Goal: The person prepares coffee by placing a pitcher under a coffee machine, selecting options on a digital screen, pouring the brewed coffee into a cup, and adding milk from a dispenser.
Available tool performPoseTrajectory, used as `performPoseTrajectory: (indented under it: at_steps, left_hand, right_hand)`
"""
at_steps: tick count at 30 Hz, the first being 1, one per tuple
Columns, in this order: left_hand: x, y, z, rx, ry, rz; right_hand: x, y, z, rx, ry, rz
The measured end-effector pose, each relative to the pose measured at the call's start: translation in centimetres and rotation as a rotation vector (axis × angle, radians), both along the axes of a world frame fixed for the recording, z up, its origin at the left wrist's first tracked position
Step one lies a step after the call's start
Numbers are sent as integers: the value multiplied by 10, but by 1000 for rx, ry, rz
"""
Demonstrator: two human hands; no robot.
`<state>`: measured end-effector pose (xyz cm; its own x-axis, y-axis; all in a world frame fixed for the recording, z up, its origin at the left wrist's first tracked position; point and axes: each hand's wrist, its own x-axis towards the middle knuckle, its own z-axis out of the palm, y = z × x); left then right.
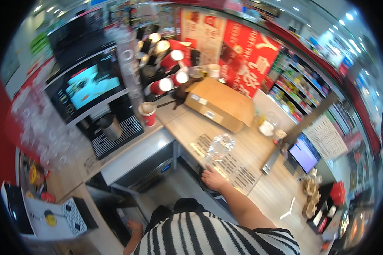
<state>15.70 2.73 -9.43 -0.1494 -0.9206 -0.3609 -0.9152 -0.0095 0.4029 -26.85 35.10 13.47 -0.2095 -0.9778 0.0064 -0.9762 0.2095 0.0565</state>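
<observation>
At the counter's inner edge, my right hand [212, 178] has its fingers curled. Something dark shows beneath them, too unclear to name. Just beyond the fingertips, a clear plastic cup [221, 146] stands on the slotted metal drain plate [238, 168]. Low on the left, my left hand [135, 226] is beside an open dark compartment [120, 214] under the counter. Its fingers are small and blurred, so their grip does not show.
A coffee machine [85, 85] with a lit screen holds a metal jug [110, 127] on its tray. Right of it stands a red paper cup [149, 114]. An open cardboard box [219, 104], stacked cups [161, 86] and a monitor [304, 154] line the counter.
</observation>
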Motion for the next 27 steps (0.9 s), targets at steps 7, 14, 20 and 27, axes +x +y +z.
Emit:
performPoseTrajectory:
  at_steps: [7, 14, 20, 27]
  left_hand:
    - [-37, -23, 23, 114, -287, -322]
    - [-71, -21, 29, 53, -164, -516]
    - [-80, 19, 8, -144, -240, -562]
    - [-97, 39, 4, -13, -151, -617]
  right_hand:
    - [-5, 9, -16, -102, 17, -7]
    - [16, 18, -21, -161, -131, -186]
    - [61, 74, -3, -479, -201, -380]
    - [90, 163, 11, -467, -196, -773]
